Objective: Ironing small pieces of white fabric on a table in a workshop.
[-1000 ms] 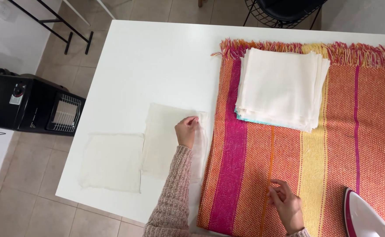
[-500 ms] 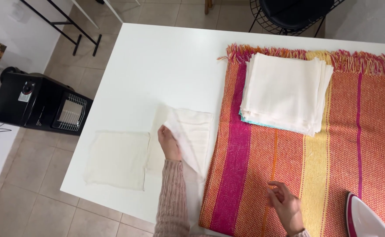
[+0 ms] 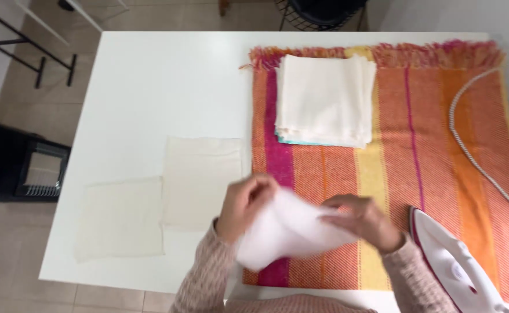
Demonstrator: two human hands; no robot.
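Both my hands hold one thin white cloth above the near edge of the striped orange, pink and yellow blanket. My left hand grips its left side and my right hand pinches its right side. The cloth is blurred and sags between them. A stack of folded white cloths lies on the blanket farther back. Two flat cream cloths rest on the white table: one just left of my left hand, another further left.
A white and red iron stands at the blanket's near right corner, its striped cord curving along the right side. A black appliance sits on the floor to the left. A dark chair is beyond the table.
My left hand lifted a white cloth off the table beside the blanket and carried it right. My right hand rose from the blanket and took hold of its other side.
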